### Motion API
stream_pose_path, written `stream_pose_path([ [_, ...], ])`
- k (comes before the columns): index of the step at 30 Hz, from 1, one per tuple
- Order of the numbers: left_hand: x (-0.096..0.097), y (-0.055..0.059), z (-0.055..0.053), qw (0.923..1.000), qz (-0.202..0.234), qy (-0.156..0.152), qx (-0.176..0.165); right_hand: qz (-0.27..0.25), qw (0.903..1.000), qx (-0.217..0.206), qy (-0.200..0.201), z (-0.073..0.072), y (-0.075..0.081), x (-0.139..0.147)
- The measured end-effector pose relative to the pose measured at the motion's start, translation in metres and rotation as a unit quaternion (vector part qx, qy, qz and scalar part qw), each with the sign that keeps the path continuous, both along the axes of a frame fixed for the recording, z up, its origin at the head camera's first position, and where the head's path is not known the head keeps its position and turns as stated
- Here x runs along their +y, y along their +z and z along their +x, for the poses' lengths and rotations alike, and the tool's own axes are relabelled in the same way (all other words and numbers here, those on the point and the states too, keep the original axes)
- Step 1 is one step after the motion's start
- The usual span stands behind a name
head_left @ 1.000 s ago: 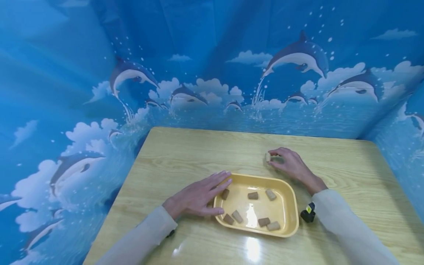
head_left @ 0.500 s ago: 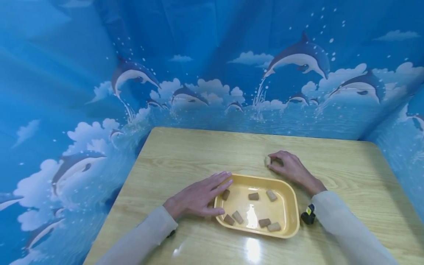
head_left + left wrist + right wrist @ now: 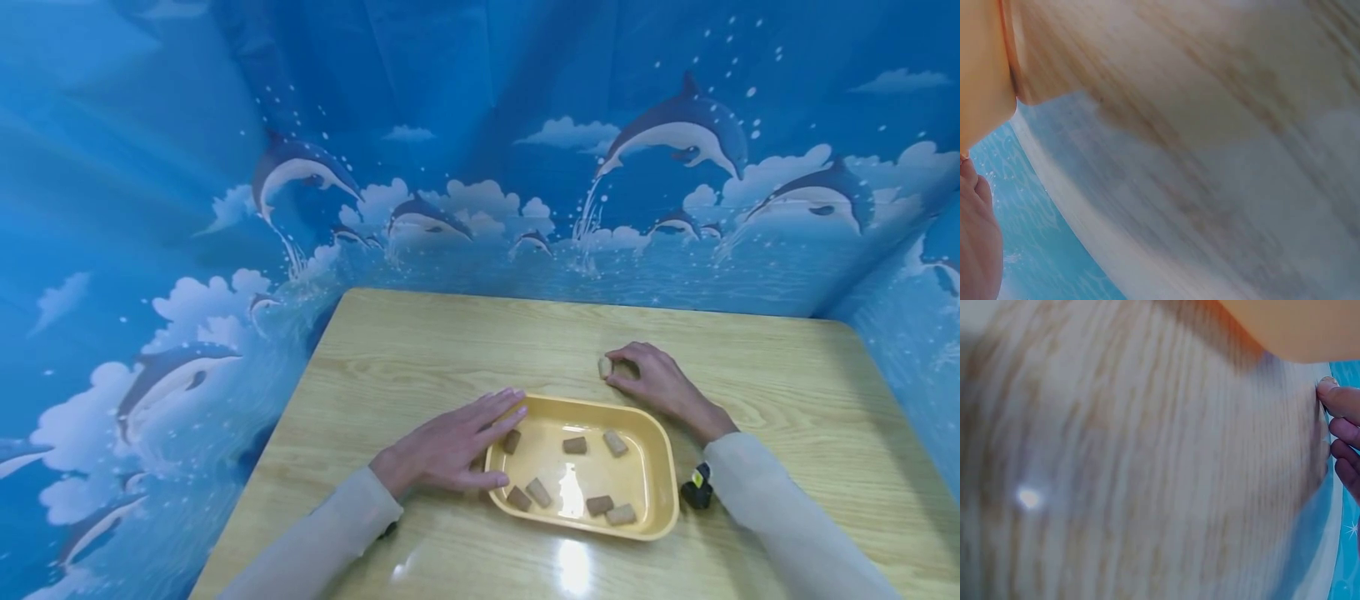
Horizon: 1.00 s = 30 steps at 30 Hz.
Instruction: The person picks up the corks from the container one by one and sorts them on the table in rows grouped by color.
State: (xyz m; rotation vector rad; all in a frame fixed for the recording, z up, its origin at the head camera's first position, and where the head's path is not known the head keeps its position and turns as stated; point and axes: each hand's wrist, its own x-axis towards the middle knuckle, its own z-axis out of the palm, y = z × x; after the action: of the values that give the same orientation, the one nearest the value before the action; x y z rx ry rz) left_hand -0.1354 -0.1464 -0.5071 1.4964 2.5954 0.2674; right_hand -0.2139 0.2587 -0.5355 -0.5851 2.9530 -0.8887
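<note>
Past the tray's far side, my right hand [image 3: 652, 379] pinches a small pale wooden block [image 3: 604, 367] between thumb and fingers, at the tabletop. The fingers of my left hand [image 3: 453, 442] are extended and rest over the left rim of the yellow tray [image 3: 667, 467]. Inside the tray lie several similar blocks, some darker brown, such as the brown block [image 3: 574, 445], others paler, such as the tan block [image 3: 615, 443]. In the right wrist view, the fingertips [image 3: 1344, 403] show at the right edge; the held block is hard to make out there.
The wood-grain table [image 3: 420, 342] extends around the tray on all sides. Blue sheeting [image 3: 480, 150] printed with dolphins stands behind the table and along its left and right. A black device [image 3: 697, 487] sits at the right wrist, close to the tray's right side.
My right hand has moved slightly down in the head view, with the pale block still pinched. The left hand stays on the tray rim, and the blocks in the tray keep their places.
</note>
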Motion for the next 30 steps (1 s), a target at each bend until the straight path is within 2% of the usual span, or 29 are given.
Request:
stream_pose_path([
  [14,0.0007,0.0002,0.0004,1.0,0.001,-0.004,0.002,0.003,0.9999,0.014,0.003,-0.0015,-0.0009,-0.0005],
  [30,0.0008,0.0009,0.0002,1.0,0.004,-0.001,0.002,0.008,0.9999,0.002,-0.006,-0.0004,0.0015,-0.0026],
])
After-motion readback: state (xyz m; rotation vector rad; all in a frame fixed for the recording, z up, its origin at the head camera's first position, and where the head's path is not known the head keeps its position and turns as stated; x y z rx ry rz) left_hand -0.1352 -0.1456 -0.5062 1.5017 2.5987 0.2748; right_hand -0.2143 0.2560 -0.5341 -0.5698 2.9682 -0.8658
